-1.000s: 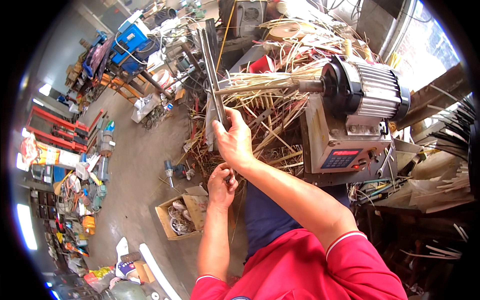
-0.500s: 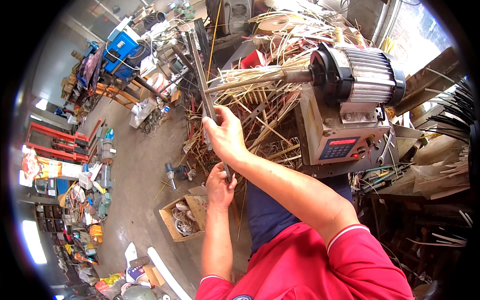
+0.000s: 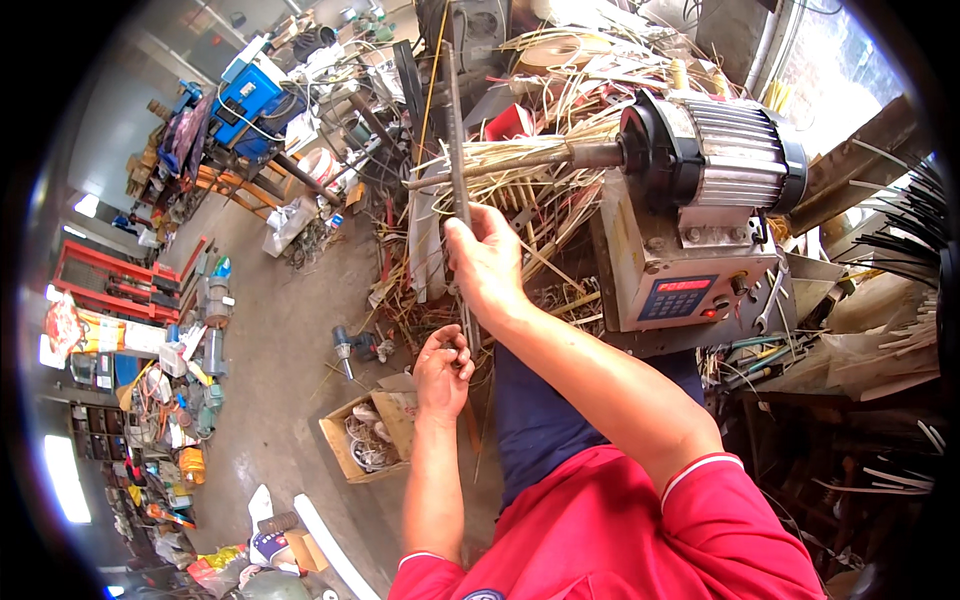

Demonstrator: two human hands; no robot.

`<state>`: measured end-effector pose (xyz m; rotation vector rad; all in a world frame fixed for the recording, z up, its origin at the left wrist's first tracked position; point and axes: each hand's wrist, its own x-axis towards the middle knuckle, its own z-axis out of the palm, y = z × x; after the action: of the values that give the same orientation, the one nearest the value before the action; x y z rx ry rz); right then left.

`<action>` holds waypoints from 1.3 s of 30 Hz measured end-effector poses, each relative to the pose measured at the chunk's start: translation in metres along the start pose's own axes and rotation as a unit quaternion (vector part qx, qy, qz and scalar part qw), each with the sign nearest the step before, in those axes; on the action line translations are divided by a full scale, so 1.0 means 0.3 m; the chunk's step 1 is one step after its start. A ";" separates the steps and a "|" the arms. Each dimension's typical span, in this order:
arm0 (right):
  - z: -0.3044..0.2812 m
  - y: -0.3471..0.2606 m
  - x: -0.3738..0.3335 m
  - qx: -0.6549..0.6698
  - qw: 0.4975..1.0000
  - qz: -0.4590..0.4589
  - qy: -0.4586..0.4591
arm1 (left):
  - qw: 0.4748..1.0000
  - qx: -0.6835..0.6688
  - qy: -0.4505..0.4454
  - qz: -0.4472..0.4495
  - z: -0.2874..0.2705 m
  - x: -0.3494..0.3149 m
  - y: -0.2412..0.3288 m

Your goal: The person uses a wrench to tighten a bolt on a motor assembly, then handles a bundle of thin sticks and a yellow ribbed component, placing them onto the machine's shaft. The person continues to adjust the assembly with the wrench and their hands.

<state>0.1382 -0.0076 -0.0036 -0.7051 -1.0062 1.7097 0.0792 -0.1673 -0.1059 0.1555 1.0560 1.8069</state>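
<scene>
My right hand (image 3: 490,255) is closed around a long, narrow metal bar (image 3: 457,130), thumb along its left side. The bar stands nearly upright in the picture and crosses a thin rod (image 3: 510,163) that sticks out left from the motor (image 3: 725,150). Whether bar and rod touch, I cannot tell. Below, my left hand (image 3: 440,378) has its fingers curled together beside the bar's lower end. Something small and dark seems to sit at those fingertips, too small to name.
The motor sits on a control box (image 3: 685,285) with a keypad and lit display. Loose pale strips (image 3: 560,210) pile behind the rod. A wooden box (image 3: 350,440) and a blue-grey power tool (image 3: 343,350) lie on the floor at left.
The bar has swung right and now stands more upright, my right hand moving right with it. Its lower end has shifted from my left hand's fingers to beside them.
</scene>
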 end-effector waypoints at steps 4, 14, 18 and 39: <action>-0.068 -0.071 -0.010 0.021 0.999 0.041 -0.007 | 1.000 -0.004 -0.002 -0.010 0.003 -0.004 -0.018; -0.143 -0.105 0.005 0.006 0.999 0.043 -0.024 | 0.999 0.007 -0.027 -0.029 0.060 -0.011 -0.029; -0.148 -0.109 0.004 0.013 0.999 0.040 -0.020 | 0.999 0.008 -0.022 -0.031 0.047 -0.020 -0.031; 0.150 0.052 -0.014 -0.049 0.976 0.084 -0.195 | 0.999 -0.035 0.015 -0.032 -0.027 -0.047 -0.045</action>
<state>0.0957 -0.0276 0.0045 -0.5379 -1.3410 2.0057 0.0913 -0.1817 -0.1156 0.0523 1.0059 1.7914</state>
